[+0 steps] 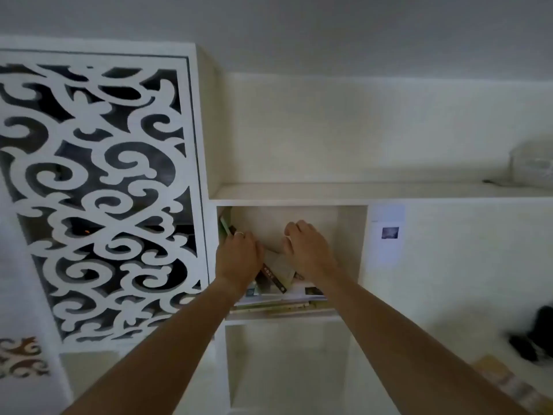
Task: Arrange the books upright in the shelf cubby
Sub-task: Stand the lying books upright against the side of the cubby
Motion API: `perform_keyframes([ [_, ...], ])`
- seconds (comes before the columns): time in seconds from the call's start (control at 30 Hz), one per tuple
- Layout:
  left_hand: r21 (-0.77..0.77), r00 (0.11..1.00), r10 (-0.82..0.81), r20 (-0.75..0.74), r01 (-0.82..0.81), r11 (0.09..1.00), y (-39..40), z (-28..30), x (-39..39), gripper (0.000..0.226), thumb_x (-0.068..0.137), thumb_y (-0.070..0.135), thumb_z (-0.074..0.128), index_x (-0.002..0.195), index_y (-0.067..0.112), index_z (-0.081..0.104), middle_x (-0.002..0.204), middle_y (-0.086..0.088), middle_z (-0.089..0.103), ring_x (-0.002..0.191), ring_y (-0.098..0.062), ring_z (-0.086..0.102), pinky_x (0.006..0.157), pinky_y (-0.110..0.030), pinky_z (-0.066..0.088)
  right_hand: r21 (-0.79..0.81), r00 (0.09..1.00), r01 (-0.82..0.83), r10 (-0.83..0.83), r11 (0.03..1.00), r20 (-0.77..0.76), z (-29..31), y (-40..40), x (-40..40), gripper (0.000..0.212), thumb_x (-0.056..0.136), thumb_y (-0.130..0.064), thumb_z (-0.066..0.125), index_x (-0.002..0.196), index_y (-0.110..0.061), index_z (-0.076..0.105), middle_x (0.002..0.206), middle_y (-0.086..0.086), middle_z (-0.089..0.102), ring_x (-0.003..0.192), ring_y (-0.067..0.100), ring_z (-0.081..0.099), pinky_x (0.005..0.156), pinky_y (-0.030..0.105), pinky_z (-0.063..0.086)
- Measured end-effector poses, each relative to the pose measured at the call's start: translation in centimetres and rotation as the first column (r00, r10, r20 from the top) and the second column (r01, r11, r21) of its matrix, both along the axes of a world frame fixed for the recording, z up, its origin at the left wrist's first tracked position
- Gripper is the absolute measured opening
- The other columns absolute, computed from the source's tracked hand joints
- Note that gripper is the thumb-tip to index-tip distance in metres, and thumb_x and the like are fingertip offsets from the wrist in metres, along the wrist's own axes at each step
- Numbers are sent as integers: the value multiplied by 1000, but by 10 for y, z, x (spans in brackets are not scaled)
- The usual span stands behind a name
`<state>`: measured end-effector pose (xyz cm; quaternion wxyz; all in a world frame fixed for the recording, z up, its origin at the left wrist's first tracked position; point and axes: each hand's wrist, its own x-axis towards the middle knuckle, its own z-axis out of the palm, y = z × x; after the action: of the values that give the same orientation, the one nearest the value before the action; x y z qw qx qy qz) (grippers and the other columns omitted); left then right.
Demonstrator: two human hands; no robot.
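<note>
- Two hands reach into one cubby (pixel 350 235) of a white shelf.
- The left hand (pixel 238 259) is at the cubby's left side, fingers curled by a green book (pixel 224 226) that leans on the left wall. I cannot tell if it grips it.
- The right hand (pixel 308 250) is in the middle, fingers curled over a tilted book (pixel 279 265). The grip is hidden.
- A dark book (pixel 270 277) leans between the hands.
- More books lie flat in a pile (pixel 284 301) on the cubby floor. They are too blurry to count.
- One paper (pixel 389 235) is stuck on the wall to the right.
- One carved door (pixel 98 190) is to the left.
</note>
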<state>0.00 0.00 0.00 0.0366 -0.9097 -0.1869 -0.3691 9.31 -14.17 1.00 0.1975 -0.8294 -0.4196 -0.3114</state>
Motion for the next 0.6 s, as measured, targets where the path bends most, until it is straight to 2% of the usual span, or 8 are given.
perform_keyframes([
  [0.13, -174, 993, 93, -65, -103, 979, 10, -11, 12, 39, 105, 34, 39, 90, 8, 63, 87, -11, 69, 77, -29, 70, 59, -34, 48, -19, 995, -1, -1, 1000, -103, -21, 21, 1, 20, 103, -24, 44, 108, -10, 57, 104, 9, 58, 91, 26, 59, 70, 37, 48],
  [0.2, -322, 994, 109, -18, -109, 941, 14, -17, 24, 45, 105, 41, 37, 88, 8, 62, 84, -12, 71, 74, -30, 70, 60, -32, 51, -45, 984, -8, 0, 999, -180, -32, 30, 9, 24, 103, -29, 44, 113, -10, 55, 109, 10, 56, 93, 28, 60, 68, 33, 42],
  [0.27, -460, 988, 144, 53, -104, 882, 16, -20, 38, 54, 103, 49, 31, 94, 5, 62, 85, -14, 71, 74, -32, 71, 65, -37, 59, -99, 971, -16, -8, 995, -241, -37, 37, 20, 35, 102, -37, 47, 121, -9, 53, 114, 11, 55, 97, 30, 61, 69, 32, 40],
  [0.37, -504, 978, 196, 75, -132, 854, 12, -23, 62, 57, 104, 50, 34, 114, -2, 55, 91, -17, 71, 77, -32, 73, 57, -32, 53, -184, 922, -89, 12, 979, -386, -47, 49, 43, 56, 96, -55, 52, 132, -12, 54, 122, 10, 59, 105, 32, 63, 74, 36, 50],
  [0.43, -538, 967, 221, 124, -122, 834, 10, -30, 74, 48, 104, 46, 39, 116, 1, 47, 90, -16, 71, 74, -31, 72, 52, -31, 50, -252, 889, -169, 37, 953, -457, -57, 58, 57, 64, 86, -70, 49, 127, -21, 57, 123, 7, 62, 103, 30, 64, 79, 40, 55],
  [0.5, -570, 947, 248, 206, -89, 817, 12, -42, 82, 33, 104, 38, 43, 111, 5, 42, 86, -16, 68, 67, -29, 69, 50, -32, 52, -320, 876, -248, 70, 914, -477, -70, 66, 71, 52, 79, -74, 44, 104, -30, 59, 108, 1, 64, 91, 24, 64, 77, 43, 57],
  [0.53, -566, 930, 271, 247, -89, 820, 13, -47, 84, 29, 105, 34, 44, 110, 6, 40, 86, -16, 67, 63, -26, 67, 46, -28, 49, -336, 871, -288, 99, 897, -482, -75, 68, 76, 44, 80, -70, 46, 95, -31, 58, 100, -1, 63, 86, 22, 63, 75, 43, 57],
  [0.6, -575, 904, 312, 292, -94, 812, 12, -54, 87, 34, 105, 30, 47, 121, 0, 40, 93, -18, 67, 67, -28, 68, 45, -18, 39, -319, 859, -353, 169, 879, -483, -83, 72, 84, 34, 87, -55, 54, 99, -23, 59, 99, 4, 62, 86, 25, 63, 72, 39, 54],
])
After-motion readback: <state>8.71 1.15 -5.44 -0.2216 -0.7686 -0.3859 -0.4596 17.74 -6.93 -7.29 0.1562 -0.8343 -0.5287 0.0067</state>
